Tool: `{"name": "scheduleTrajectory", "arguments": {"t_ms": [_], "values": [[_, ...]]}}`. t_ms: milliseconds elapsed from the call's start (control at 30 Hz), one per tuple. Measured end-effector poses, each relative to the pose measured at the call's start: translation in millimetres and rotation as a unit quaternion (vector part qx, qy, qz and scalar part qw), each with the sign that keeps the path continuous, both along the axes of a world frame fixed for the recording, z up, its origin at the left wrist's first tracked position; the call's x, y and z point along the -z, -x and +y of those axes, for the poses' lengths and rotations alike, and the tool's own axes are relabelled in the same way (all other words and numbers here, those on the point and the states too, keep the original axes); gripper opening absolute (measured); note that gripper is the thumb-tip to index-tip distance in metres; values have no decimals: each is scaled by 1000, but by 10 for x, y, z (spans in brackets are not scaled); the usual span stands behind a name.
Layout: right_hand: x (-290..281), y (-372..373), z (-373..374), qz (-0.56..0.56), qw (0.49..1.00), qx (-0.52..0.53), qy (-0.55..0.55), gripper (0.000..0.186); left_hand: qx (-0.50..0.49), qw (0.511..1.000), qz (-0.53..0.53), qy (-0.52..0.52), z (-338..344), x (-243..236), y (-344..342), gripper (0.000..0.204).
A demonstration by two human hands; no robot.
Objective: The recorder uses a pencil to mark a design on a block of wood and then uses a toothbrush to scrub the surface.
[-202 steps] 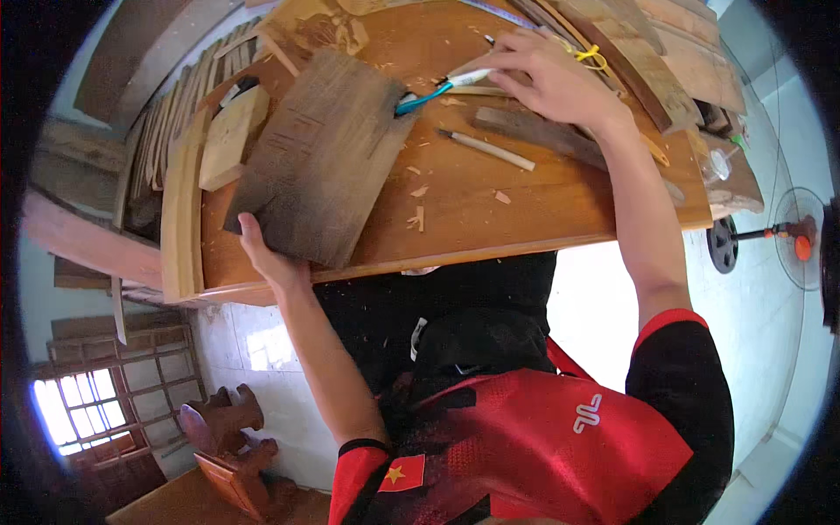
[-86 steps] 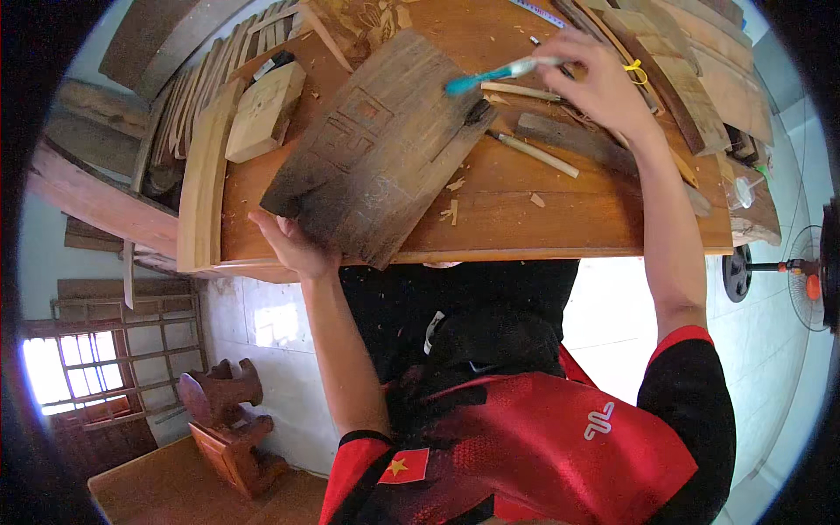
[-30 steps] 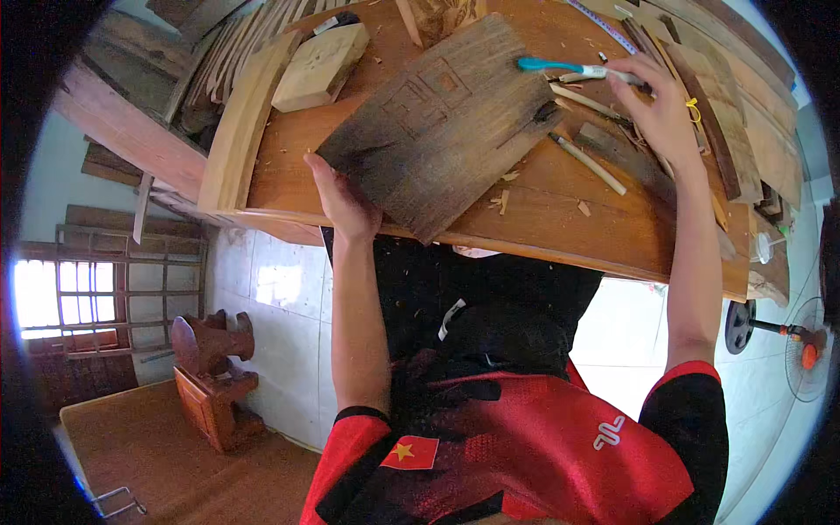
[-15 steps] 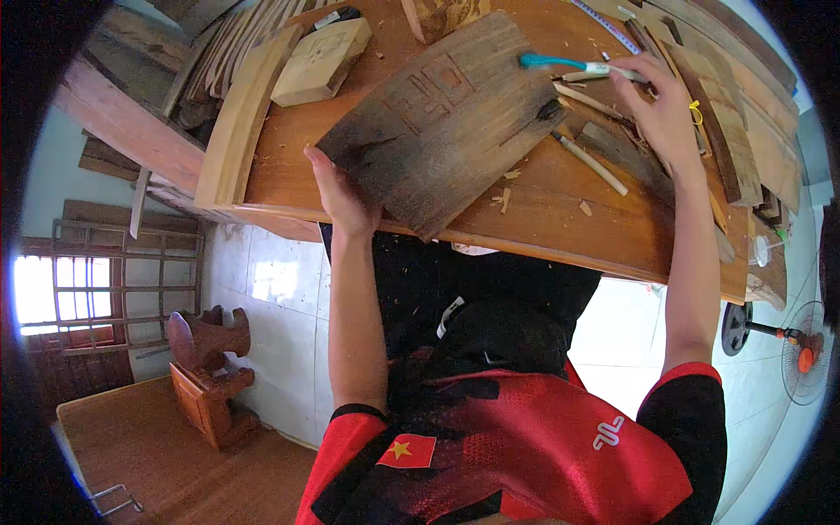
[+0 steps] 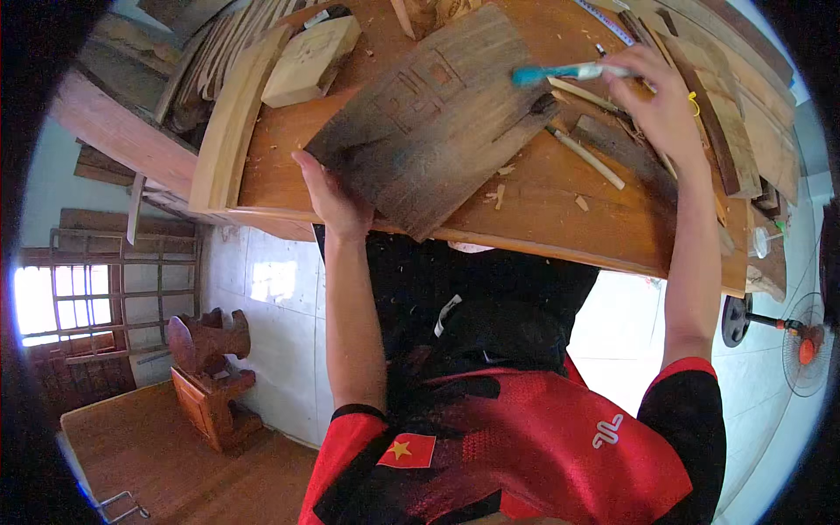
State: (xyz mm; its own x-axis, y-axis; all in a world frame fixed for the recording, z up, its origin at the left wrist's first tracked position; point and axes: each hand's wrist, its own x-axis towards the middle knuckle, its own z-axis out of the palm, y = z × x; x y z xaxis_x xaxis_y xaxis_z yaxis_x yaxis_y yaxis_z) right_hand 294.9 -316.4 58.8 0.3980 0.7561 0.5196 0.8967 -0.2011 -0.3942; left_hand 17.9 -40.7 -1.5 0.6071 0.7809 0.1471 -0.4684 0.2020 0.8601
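Left hand (image 5: 337, 197) is grasping the carved wooden panel (image 5: 433, 118) on the table (image 5: 560, 223); beyond that grip, our right hand (image 5: 665, 105) is clenching a blue-handled brush (image 5: 564, 73). We are steadying the panel while brushing.

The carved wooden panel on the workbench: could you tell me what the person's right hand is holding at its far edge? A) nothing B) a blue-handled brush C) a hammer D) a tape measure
B: the right hand grips a blue-handled brush at the carved panel's far edge, while the left hand grips its near corner.
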Motion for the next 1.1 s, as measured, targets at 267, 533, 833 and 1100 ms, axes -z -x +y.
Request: {"name": "scheduleTrajectory", "arguments": {"t_ms": [267,533,833,1100], "values": [[7,-46,-1,47,996,-34,70,24,14,1000,1,-7,-29,-29,-16,79],[13,-39,-29,89,992,-61,72,22,-21,999,23,-16,-45,-20,-41,85],[8,-13,-12,67,997,-31,38,19,-44,999,-1,22,-4,66,-37,85],[74,-53,15,51,998,-19,-30,19,-36,999,4,29,3,62,-50,87]]}}
